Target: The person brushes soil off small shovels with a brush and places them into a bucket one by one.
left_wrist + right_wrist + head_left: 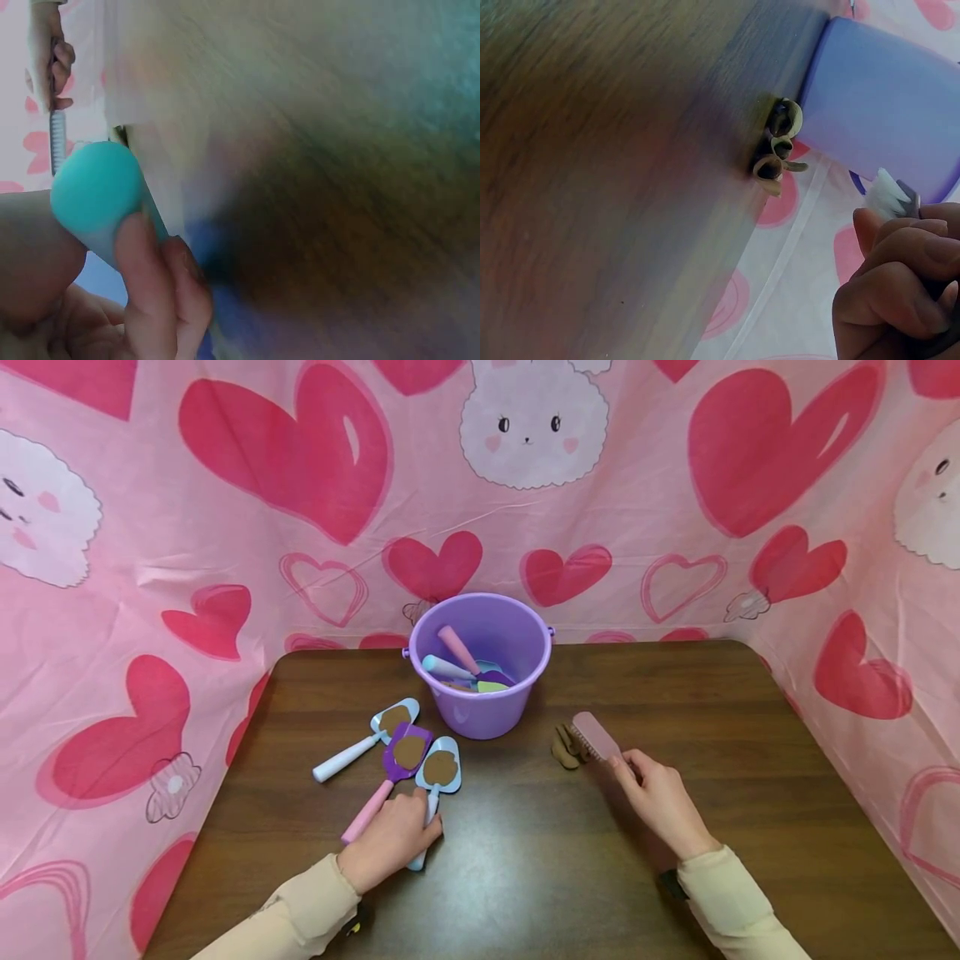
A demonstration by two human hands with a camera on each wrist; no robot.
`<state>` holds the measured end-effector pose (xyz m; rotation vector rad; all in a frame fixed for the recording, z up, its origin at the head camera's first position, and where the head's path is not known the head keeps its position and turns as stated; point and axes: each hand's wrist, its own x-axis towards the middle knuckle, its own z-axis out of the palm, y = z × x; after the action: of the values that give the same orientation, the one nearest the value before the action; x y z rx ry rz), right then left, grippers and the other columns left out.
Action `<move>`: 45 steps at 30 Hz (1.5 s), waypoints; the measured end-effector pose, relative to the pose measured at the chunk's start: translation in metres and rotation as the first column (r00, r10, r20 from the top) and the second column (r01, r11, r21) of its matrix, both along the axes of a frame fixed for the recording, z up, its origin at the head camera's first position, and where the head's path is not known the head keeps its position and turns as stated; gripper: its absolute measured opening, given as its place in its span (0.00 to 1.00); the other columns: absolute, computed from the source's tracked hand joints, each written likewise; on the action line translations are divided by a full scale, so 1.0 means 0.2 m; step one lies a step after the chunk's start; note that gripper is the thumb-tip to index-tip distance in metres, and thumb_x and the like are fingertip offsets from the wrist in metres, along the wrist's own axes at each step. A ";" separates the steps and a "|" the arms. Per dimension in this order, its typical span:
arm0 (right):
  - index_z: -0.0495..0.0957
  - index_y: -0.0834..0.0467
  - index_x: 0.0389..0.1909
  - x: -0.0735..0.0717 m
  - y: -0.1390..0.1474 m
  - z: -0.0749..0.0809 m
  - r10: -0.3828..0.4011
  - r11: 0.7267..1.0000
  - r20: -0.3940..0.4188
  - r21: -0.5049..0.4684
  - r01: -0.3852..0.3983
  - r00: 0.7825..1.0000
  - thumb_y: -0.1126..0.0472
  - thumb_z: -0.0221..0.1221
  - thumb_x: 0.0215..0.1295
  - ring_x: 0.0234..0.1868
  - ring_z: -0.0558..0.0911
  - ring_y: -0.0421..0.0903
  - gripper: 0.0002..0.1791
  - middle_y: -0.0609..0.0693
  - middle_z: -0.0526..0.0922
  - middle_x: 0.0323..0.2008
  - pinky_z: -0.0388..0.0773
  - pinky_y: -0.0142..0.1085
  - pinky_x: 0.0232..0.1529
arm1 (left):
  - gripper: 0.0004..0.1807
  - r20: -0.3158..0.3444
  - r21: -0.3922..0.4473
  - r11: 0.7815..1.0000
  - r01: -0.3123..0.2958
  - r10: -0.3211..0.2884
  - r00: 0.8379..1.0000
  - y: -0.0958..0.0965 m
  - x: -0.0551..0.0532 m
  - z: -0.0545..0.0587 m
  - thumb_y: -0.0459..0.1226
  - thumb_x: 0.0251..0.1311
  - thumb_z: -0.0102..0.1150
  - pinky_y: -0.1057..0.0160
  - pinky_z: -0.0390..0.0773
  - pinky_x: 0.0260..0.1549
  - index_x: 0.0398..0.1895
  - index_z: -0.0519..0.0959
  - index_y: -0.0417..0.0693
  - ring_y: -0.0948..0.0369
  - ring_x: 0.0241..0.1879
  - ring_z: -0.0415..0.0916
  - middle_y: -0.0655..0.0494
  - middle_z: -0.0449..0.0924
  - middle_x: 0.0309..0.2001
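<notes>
My left hand [397,835] grips the handle of a light blue toy shovel [448,745], whose blade bears a brown patch. In the left wrist view, the fingers curl round the handle's teal end [97,187]. Beside it lie a purple shovel with a pink handle [367,810] and another light blue shovel [345,760], each with a brown patch on its blade. My right hand [667,802] holds a pink brush [597,732] with white bristles [887,196]. Several brown curled pieces [564,752] sit on the table right at the bristles.
A purple bucket [480,718] stands at the back middle of the wooden table [540,877]. Inside it are more toy tools, among them one with a pink handle [457,647] and one with a light blue handle [447,667]. Pink heart-patterned cloth [645,485] surrounds the table's back and sides.
</notes>
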<state>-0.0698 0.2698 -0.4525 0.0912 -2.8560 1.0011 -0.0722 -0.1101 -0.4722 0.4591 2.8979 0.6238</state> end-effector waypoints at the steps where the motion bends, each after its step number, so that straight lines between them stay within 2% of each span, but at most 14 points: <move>1: 0.82 0.65 0.45 0.00 0.00 0.00 0.000 1.000 0.002 0.002 0.000 1.000 0.56 0.58 0.78 0.27 0.74 0.44 0.14 0.51 0.83 0.30 0.71 0.36 0.29 | 0.14 0.003 0.005 1.000 -0.002 0.002 1.000 0.00 0.00 0.00 0.38 0.64 0.64 0.67 0.69 0.11 0.30 0.70 0.39 0.64 0.12 0.67 0.56 0.67 0.18; 6: 0.82 0.64 0.45 0.00 0.00 0.00 0.009 1.000 0.002 0.002 -0.009 1.000 0.56 0.58 0.78 0.26 0.74 0.44 0.13 0.50 0.82 0.29 0.70 0.36 0.28 | 0.13 -0.067 0.006 1.000 0.030 -0.029 0.997 0.01 0.03 0.03 0.36 0.58 0.65 0.64 0.69 0.12 0.28 0.69 0.41 0.62 0.13 0.68 0.57 0.67 0.17; 11: 0.82 0.63 0.45 0.00 0.00 0.00 0.018 1.000 0.002 -0.001 -0.018 1.000 0.55 0.58 0.79 0.26 0.73 0.43 0.14 0.50 0.81 0.29 0.69 0.35 0.28 | 0.15 -0.148 -0.019 0.997 0.079 -0.081 0.986 0.05 0.06 0.07 0.37 0.56 0.68 0.59 0.69 0.12 0.27 0.70 0.43 0.59 0.14 0.69 0.57 0.66 0.16; 16: 0.82 0.63 0.46 -0.01 -0.01 0.00 0.026 1.000 0.002 -0.003 -0.026 1.000 0.54 0.58 0.79 0.26 0.74 0.43 0.15 0.50 0.83 0.31 0.70 0.35 0.28 | 0.16 -0.249 -0.066 0.991 0.120 -0.133 0.959 0.08 0.07 0.10 0.38 0.59 0.68 0.56 0.68 0.11 0.26 0.68 0.44 0.55 0.13 0.71 0.57 0.66 0.16; 20: 0.82 0.64 0.46 0.00 -0.04 0.00 0.034 0.999 0.001 -0.005 -0.034 0.999 0.55 0.58 0.78 0.25 0.73 0.43 0.14 0.49 0.81 0.29 0.69 0.34 0.27 | 0.17 -0.327 -0.095 0.985 0.145 -0.168 0.930 0.10 0.05 0.12 0.37 0.60 0.69 0.55 0.69 0.11 0.28 0.68 0.44 0.53 0.14 0.73 0.56 0.67 0.17; 25: 0.82 0.62 0.43 0.00 -0.07 -0.01 0.048 0.999 -0.007 0.003 -0.048 0.999 0.56 0.59 0.77 0.24 0.71 0.41 0.12 0.46 0.76 0.25 0.68 0.34 0.26 | 0.18 -0.371 -0.117 0.978 0.175 -0.206 0.905 0.14 0.03 0.15 0.38 0.60 0.71 0.55 0.67 0.11 0.28 0.68 0.44 0.53 0.15 0.74 0.56 0.69 0.19; 30: 0.82 0.61 0.41 0.00 -0.11 -0.02 0.069 0.998 -0.021 0.002 -0.069 0.997 0.56 0.60 0.76 0.22 0.70 0.40 0.11 0.43 0.71 0.22 0.67 0.33 0.26 | 0.17 -0.416 -0.116 0.976 0.183 -0.215 0.883 0.20 0.00 0.17 0.38 0.60 0.70 0.55 0.66 0.10 0.27 0.69 0.44 0.53 0.15 0.73 0.55 0.69 0.20; 39: 0.82 0.58 0.39 0.00 -0.17 0.00 0.094 0.996 -0.077 0.001 -0.095 0.993 0.58 0.61 0.75 0.23 0.69 0.38 0.08 0.42 0.71 0.21 0.67 0.33 0.26 | 0.15 -0.426 -0.089 0.968 0.235 -0.250 0.870 0.30 -0.07 0.18 0.36 0.62 0.68 0.55 0.70 0.13 0.27 0.71 0.42 0.53 0.17 0.73 0.52 0.71 0.24; 45: 0.80 0.56 0.36 0.00 -0.22 0.00 0.143 0.990 -0.082 0.018 -0.142 0.986 0.58 0.63 0.74 0.20 0.66 0.36 0.07 0.39 0.67 0.19 0.66 0.32 0.24 | 0.16 -0.466 -0.011 0.969 0.248 -0.225 0.856 0.34 -0.12 0.18 0.35 0.59 0.71 0.53 0.73 0.15 0.25 0.71 0.44 0.52 0.18 0.76 0.54 0.71 0.21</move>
<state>-0.0702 0.2260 -0.4524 0.3346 -2.8130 0.9802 -0.0958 -0.0421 -0.4359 1.0946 3.1842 0.6166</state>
